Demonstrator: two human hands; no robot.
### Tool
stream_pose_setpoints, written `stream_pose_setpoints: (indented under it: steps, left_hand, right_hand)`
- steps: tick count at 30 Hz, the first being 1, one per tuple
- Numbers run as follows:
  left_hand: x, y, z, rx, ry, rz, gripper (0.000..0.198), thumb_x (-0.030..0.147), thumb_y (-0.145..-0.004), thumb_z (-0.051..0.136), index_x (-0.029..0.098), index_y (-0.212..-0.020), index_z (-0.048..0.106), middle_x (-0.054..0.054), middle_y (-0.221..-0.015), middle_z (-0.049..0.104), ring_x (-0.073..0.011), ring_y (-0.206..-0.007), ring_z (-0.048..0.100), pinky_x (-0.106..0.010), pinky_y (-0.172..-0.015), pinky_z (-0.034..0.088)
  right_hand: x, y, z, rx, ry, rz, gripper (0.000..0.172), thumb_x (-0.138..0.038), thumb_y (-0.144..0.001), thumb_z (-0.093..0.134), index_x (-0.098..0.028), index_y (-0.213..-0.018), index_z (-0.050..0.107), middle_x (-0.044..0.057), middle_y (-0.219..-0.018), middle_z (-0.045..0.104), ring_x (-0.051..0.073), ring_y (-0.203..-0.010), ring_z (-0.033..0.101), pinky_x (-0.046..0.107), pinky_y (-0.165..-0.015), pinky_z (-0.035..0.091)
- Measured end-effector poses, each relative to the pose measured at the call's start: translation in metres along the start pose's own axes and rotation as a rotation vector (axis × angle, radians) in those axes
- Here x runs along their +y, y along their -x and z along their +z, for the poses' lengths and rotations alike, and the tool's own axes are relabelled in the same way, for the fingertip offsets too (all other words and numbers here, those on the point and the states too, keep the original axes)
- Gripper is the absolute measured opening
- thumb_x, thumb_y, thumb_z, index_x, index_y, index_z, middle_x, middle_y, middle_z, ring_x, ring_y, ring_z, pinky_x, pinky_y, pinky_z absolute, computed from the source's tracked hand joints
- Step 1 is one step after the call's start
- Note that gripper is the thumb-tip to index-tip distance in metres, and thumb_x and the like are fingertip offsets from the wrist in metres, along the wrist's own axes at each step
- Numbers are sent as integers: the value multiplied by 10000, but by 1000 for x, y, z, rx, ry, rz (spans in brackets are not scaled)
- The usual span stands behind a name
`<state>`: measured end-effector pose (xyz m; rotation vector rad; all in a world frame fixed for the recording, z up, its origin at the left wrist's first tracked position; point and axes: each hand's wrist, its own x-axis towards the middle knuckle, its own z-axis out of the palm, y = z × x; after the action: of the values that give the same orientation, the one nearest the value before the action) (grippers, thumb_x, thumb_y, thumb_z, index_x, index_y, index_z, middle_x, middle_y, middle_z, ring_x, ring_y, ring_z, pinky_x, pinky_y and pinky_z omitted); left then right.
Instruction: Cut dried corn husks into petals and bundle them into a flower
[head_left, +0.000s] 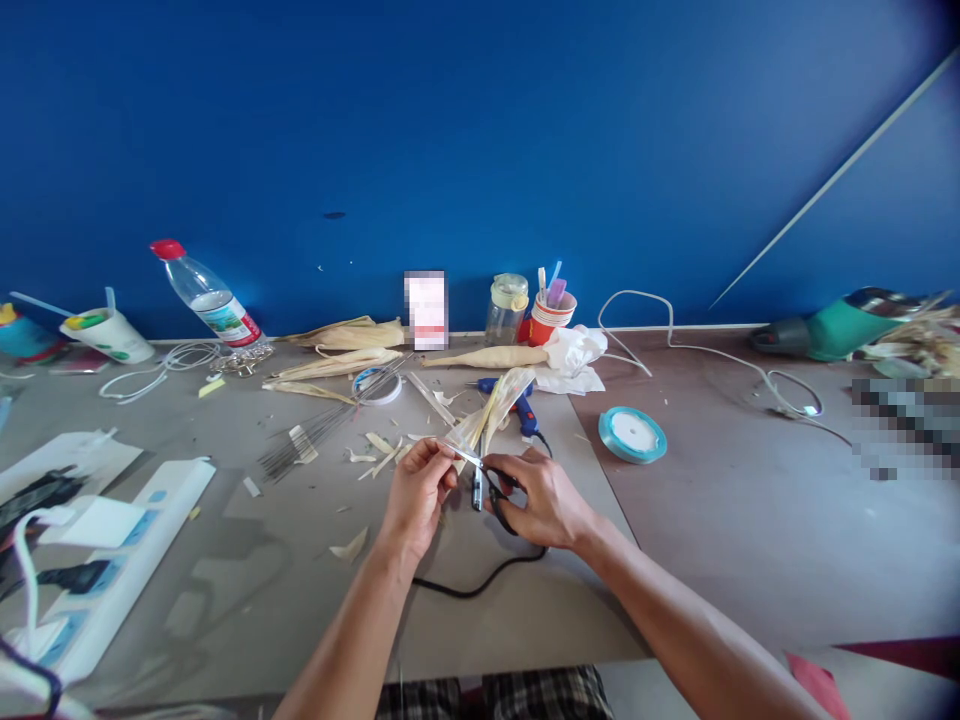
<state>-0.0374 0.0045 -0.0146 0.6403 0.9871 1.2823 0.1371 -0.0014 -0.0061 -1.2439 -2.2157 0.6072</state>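
a strip of dried corn husk (491, 408) is pinched at its lower end between the fingertips of the left hand (417, 490), which is closed on it just above the counter (315, 580); the husk fans up and away from that hand, towards the far wall. the right hand (541, 497) is closed around the dark handles of a pair of scissors (480, 478), whose blades point towards the left hand and appear to meet the husk right beside the left fingertips. whether the blades are already biting cannot be told at this size.

the step in hand is judged to be a trimming cut at the husk's base. for a clean cut, the husk is best kept taut and flat by the left hand, with the fingertips held just clear of the blades' line. the cut is better made with the part of the blades near the pivot, in one steady closing, since dry husk is likely to split along its grain if it is nibbled or twisted. the scissors should be kept square to the strip so that the edge is not left ragged.

a black cord (480, 585) loops on the counter just under the right wrist and should be kept out of the blades. beyond the hands lie a blue glue gun (521, 405), husk scraps (379, 450) and a bundle of thin wires (315, 435) off past the left hand; a reel of ribbon (632, 435) lies out beyond the right hand.
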Motion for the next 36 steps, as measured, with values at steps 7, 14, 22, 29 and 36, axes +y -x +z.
stream_pose_setpoints:
  steps: [7,14,22,29,36]
  left_hand:
    - [2,0,5,44,-70,51,152,234,-650,690,147,-689,571,41,-655,544,-27,-492,420,-170,-500,317]
    - [-2,-1,2,50,-106,95,131,226,-652,676,153,-713,587,38,-678,558,-32,-508,431,-180,-513,322]
    - [1,1,4,56,-101,87,138,235,-642,683,155,-703,589,40,-644,548,-33,-499,428,-180,-505,317]
    - [2,1,5,56,-82,68,145,232,-628,688,150,-697,591,43,-618,530,-34,-490,419,-179,-499,319]
    - [2,0,4,49,-78,78,149,236,-618,688,151,-702,599,47,-607,530,-31,-476,419,-179,-490,320]
  right_hand:
    - [-5,1,0,1,80,-17,336,-203,-681,615,-194,-1016,640,-1,-672,646,142,-623,570,269,-704,399]
    - [-4,2,1,0,87,-14,328,-225,-700,606,-203,-1026,633,-1,-681,649,145,-629,569,273,-709,396]
    - [-3,1,1,-7,95,-21,307,-221,-714,589,-205,-1018,632,1,-676,644,139,-619,556,269,-709,388]
    - [-5,1,-1,-16,82,-32,301,-196,-724,575,-200,-1020,628,4,-677,644,140,-623,557,270,-710,394]
    - [-4,1,-1,-5,79,-38,322,-199,-722,581,-201,-1041,624,7,-685,649,145,-629,564,274,-703,399]
